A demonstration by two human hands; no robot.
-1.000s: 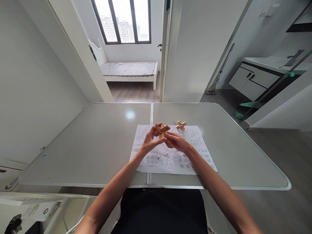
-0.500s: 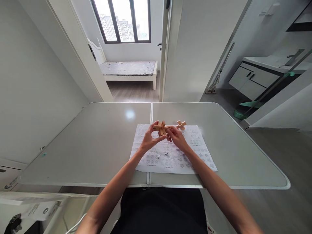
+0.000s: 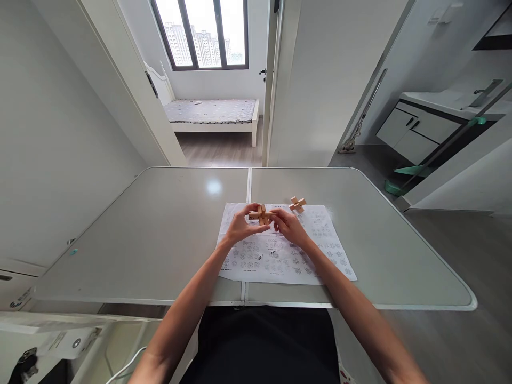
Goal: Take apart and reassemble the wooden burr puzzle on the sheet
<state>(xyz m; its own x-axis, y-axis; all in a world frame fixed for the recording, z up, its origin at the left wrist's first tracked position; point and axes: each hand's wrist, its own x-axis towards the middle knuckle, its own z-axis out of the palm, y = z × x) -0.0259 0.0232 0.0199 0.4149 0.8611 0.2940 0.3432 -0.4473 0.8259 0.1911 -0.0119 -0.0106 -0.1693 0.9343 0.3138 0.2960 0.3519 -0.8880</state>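
Note:
A wooden burr puzzle [image 3: 263, 214] of interlocking bars is held just above a printed sheet [image 3: 256, 266]. My left hand [image 3: 240, 224] grips it from the left, thumb below and fingers behind. From the right, my right hand [image 3: 288, 224] pinches the end of a bar that sticks out of the same puzzle. Whether that bar is loose or locked in, I cannot tell. Behind my right hand, a second wooden burr puzzle [image 3: 297, 205] rests at the sheet's far edge. Rows of small line diagrams and a few dark marks cover the sheet.
A grey table [image 3: 132, 245] with a pale rim and a centre seam spreads to both sides. Past its far edge a doorway shows a bed [image 3: 212, 112] under a window. A sink cabinet [image 3: 416, 128] stands at the right, with a mop [image 3: 362, 114] leaning near it.
The held puzzle has been turned and lowered slightly, so its bars now lie more level. My left hand has shifted a little down and left with it. The second puzzle stays put.

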